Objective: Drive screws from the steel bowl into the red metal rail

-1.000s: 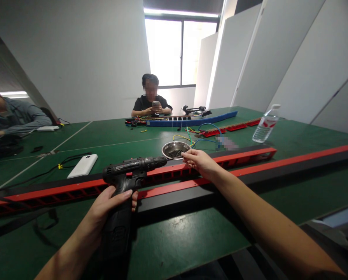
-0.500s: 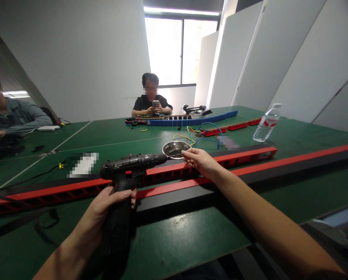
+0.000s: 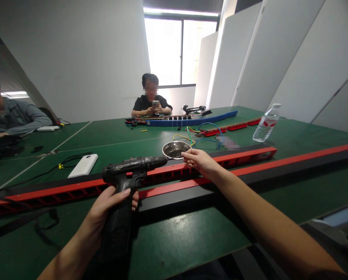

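Observation:
My left hand (image 3: 111, 204) is wrapped round the handle of a black cordless drill (image 3: 124, 171), which is held nearly level with its chuck to the right. A thin bit (image 3: 173, 158) runs from the chuck to the fingertips of my right hand (image 3: 201, 161). Thumb and finger are pinched together at the bit's tip; whatever is between them is too small to make out. Just behind those fingertips stands a round metal bowl (image 3: 165, 147) with many small dark pieces, which look like screws, in it. Both hands are above two long red-and-black rails (image 3: 185, 182) (image 3: 243, 157).
A white power bank (image 3: 83, 166) and black cables (image 3: 53, 171) lie left on the green table (image 3: 174, 237). Further back are a long blue strip (image 3: 191, 119), red strips (image 3: 229, 127) with wires, and a water bottle (image 3: 266, 124). Two people (image 3: 152, 101) (image 3: 19, 112) sit beyond.
The drill has turned a little in my left hand and its body has dropped slightly. My right hand stays pinched at the bit's tip, almost unmoved.

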Motion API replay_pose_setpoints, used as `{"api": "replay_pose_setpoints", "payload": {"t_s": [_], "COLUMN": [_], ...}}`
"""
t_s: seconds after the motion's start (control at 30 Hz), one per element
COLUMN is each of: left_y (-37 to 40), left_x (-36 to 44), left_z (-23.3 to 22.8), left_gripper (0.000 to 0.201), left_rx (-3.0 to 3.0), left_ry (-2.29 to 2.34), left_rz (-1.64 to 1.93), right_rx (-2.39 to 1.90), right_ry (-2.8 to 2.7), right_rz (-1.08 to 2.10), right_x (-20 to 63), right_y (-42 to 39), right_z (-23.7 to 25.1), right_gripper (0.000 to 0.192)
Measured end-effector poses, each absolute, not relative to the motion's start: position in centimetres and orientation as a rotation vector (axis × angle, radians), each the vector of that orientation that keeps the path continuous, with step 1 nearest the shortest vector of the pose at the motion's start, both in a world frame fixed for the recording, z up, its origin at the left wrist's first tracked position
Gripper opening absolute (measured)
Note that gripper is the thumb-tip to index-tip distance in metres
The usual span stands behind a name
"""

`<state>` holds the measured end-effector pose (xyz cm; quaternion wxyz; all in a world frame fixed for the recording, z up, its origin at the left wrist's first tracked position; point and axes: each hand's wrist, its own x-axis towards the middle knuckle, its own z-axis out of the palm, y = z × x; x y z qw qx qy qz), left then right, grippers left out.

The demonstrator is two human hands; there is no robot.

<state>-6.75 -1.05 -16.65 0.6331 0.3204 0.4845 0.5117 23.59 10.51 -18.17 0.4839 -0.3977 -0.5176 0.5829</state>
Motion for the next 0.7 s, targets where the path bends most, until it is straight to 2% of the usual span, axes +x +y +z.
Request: {"api": "replay_pose_setpoints", "payload": {"t_s": [0.1, 0.47, 0.7], "left_y": [-1.3, -1.6, -1.6], "left_x": [-6.6, -6.7, -6.3], "left_z": [-16.1, -15.5, -14.9], "left_gripper": [0.013, 0.019, 0.030], "left_rx": [0.787, 0.753, 0.702], "left_ry": [1.109, 1.109, 1.079], "left_rz": [1.180, 1.112, 1.114], "right_rx": [-0.971, -0.988, -0.940], "right_ry": [-1.263, -1.274, -1.291], "right_rz": [1.408, 1.415, 1.395], "right_x": [23.6, 23.5, 23.5], "right_y": [10.6, 10.5, 10.3], "right_z": [-18.3, -18.1, -18.0], "right_gripper": [0.039, 0.040, 0.038]}}
